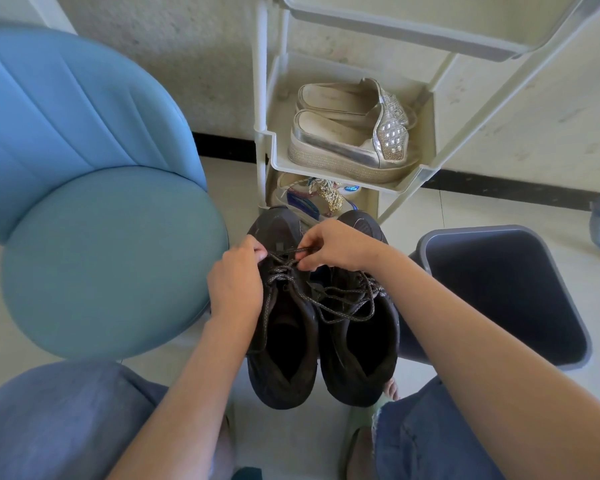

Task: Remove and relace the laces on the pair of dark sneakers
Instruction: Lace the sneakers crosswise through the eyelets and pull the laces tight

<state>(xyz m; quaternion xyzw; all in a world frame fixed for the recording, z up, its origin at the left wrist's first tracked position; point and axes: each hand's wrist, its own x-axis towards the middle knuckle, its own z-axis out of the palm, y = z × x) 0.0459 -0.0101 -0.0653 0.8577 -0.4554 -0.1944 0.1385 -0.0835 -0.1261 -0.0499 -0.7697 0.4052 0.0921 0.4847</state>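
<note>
Setting: pale tiled floor (pixel 222 174) against a speckled wall with a dark skirting. We noted a blue padded chair (pixel 111 261) to the left, a grey bin (pixel 430 244) to the right and a cream shoe rack (pixel 326 169) ahead, holding silver platform shoes (pixel 347 140).

Item 1: pair of dark sneakers, standing side by side on the floor between the knees, toes towards the rack. We logged the left sneaker (pixel 284 323) as the one in hand and the right sneaker (pixel 360 341) as untouched.

Item 2: lace (pixel 291 252), still threaded through the upper eyelets of the left sneaker. The left hand (pixel 236 282) pinched one part of it and the right hand (pixel 336 247) pinched the other, so a short run was taut between them. Loose laces (pixel 347 303) lay sprawled across both tongues.

Risks, as we judged them: the two shoes' loose ends overlapped, so a hard pull could snag or knot them. Tugging upward could also tip the unsteadied sneaker.
</note>
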